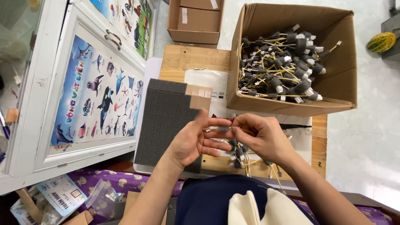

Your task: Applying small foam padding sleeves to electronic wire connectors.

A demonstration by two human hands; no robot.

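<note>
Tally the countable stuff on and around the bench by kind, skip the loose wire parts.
Cardboard boxes: 2, the big box full of wire parts and the small box behind
Foam sheets: 1, foam
Posters on the cabinet: 2, near poster, far poster
Gourds: 1, gourd
Hands: 2, left hand, right hand, both pinching one wire part
Total: 8

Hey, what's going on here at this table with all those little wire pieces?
A person's left hand and right hand hold one thin yellow wire piece between the fingertips, above a small pile of similar pieces on the wooden board. A dark foam sheet lies to the left. An open cardboard box behind is full of the same black-capped wires.
</note>
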